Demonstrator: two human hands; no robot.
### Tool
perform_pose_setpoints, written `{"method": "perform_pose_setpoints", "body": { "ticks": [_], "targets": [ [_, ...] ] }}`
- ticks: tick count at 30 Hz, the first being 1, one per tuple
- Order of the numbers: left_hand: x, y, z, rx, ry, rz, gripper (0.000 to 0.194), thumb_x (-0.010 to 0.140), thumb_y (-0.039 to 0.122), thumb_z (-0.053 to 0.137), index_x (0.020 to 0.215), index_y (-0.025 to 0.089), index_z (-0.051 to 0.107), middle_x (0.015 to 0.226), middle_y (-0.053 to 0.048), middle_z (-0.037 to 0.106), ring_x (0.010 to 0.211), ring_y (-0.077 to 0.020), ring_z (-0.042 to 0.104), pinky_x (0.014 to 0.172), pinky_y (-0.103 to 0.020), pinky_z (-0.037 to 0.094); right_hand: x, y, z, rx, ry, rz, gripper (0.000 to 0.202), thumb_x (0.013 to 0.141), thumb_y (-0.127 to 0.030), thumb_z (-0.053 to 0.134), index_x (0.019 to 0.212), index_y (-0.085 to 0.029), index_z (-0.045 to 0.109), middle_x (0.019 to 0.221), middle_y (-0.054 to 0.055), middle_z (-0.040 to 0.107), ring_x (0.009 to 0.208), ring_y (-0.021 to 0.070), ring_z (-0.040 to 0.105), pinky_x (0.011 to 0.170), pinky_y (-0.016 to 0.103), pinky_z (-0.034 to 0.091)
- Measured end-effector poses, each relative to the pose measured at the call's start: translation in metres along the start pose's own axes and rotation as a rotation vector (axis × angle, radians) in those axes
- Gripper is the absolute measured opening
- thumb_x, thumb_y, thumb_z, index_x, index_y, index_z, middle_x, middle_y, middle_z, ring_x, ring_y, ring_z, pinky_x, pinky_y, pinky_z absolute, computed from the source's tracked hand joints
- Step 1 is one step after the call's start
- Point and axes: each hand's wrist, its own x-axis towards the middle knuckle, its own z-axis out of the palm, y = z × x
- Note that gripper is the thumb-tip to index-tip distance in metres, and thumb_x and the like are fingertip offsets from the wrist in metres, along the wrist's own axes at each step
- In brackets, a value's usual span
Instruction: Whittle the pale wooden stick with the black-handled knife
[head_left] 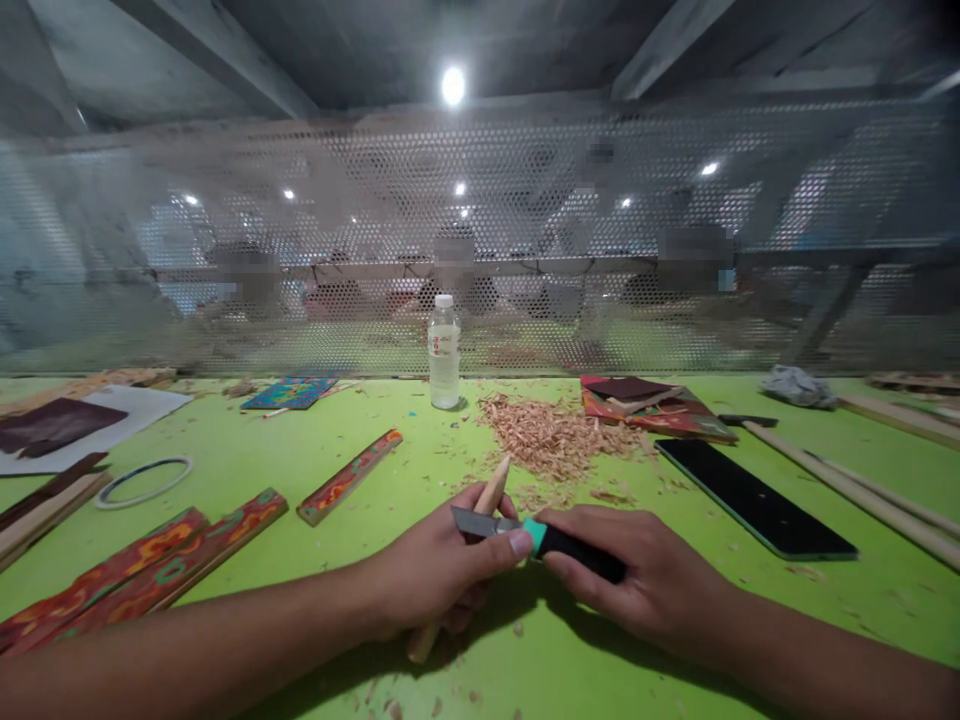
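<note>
Wrapped around a pale wooden stick (491, 490) with a pointed tip, my left hand (442, 560) sits at the middle of the green table (360, 640). The stick's lower end shows below the fingers. My right hand (637, 570) grips the black and teal handle of a utility knife (577, 552). Its grey blade points left and crosses in front of the stick. My left thumb presses near the knife's collar; whether the blade's edge touches the wood I cannot tell. Just beyond the stick lies a heap of wood shavings (555, 435).
A water bottle (444, 355) stands upright before a perforated metal screen (360, 300). A dark phone-like slab (754, 497) and long wooden rods (862, 490) lie right. Left are painted wooden strips (172, 580), a white ring (142, 482) and dark sandpaper-like sheets (56, 425).
</note>
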Motion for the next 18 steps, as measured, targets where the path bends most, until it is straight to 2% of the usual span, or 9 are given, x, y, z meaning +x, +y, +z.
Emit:
{"method": "perform_pose_setpoints", "body": {
  "ticks": [6,8,11,14,18],
  "targets": [
    [0.0012,0.0008,0.001,0.021,0.08,-0.012,0.052,0.079,0.059,0.077,0.107,0.025,0.05,0.052,0.014,0.038,0.04,-0.0039,0.03,0.031,-0.009,0.029,-0.0007,0.0008,0.0019,-0.097,0.018,-0.018,0.027,0.1,-0.041,0.052,0.118,-0.024,0.062,0.095,0.002,0.073,0.08,0.0172,0.068,0.068,0.029,0.048],
    [0.003,-0.0004,0.001,0.022,0.094,-0.016,0.047,0.08,0.061,0.075,0.096,0.023,0.051,0.049,0.014,0.035,0.039,-0.0039,0.028,0.03,-0.01,0.028,-0.0008,0.001,0.0035,-0.117,0.028,0.008,0.029,0.1,-0.044,0.05,0.119,-0.025,0.061,0.097,0.003,0.073,0.081,0.0187,0.068,0.068,0.031,0.049],
    [0.0059,-0.0027,0.002,0.006,0.12,-0.013,0.051,0.082,0.067,0.068,0.079,0.024,0.042,0.048,0.013,0.033,0.037,-0.0032,0.025,0.029,-0.01,0.024,-0.0012,-0.0001,0.0062,-0.114,0.049,0.066,0.031,0.101,-0.048,0.047,0.117,-0.025,0.062,0.099,0.004,0.073,0.083,0.0205,0.069,0.07,0.033,0.05],
    [0.007,-0.0044,0.0035,-0.018,0.152,-0.012,0.049,0.086,0.07,0.061,0.082,0.024,0.044,0.051,0.013,0.035,0.037,-0.0033,0.024,0.028,-0.01,0.023,-0.0009,-0.0021,0.0075,-0.108,0.072,0.107,0.033,0.101,-0.049,0.045,0.116,-0.025,0.062,0.098,0.004,0.073,0.082,0.0211,0.068,0.069,0.033,0.05],
    [0.0065,-0.0057,0.0034,-0.033,0.138,-0.011,0.047,0.09,0.07,0.055,0.087,0.023,0.05,0.051,0.013,0.035,0.036,-0.0033,0.023,0.027,-0.01,0.023,0.0025,-0.0005,0.0051,-0.089,0.093,0.158,0.033,0.102,-0.049,0.044,0.113,-0.024,0.062,0.095,0.004,0.072,0.08,0.02,0.066,0.068,0.033,0.049]
  ]
}}
